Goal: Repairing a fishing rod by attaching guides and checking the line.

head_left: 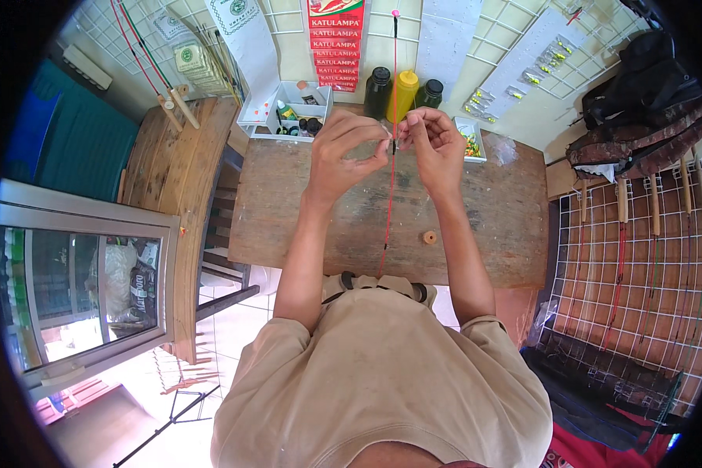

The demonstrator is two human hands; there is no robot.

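Observation:
A thin red fishing rod [390, 199] runs from my lap up past the table's back edge, ending in a pink tip. My left hand [347, 152] is closed in a pinch beside the rod, its fingertips by a short black band [395, 147] on it. On the rod's other side, my right hand [435, 152] has its thumb and forefinger pinched together and the other fingers curled. Whatever lies between the fingertips is too fine to make out. A small round wooden ring [429, 237] lies on the table near my right forearm.
The wooden table [281, 210] carries a white divided box [249, 117] with small bottles, dark bottles [377, 90], a yellow squeeze bottle [402, 93] and a white tray [476, 156] of colourful bits. Rods with wooden handles [622, 201] hang on the right rack. A wooden bench [160, 171] stands left.

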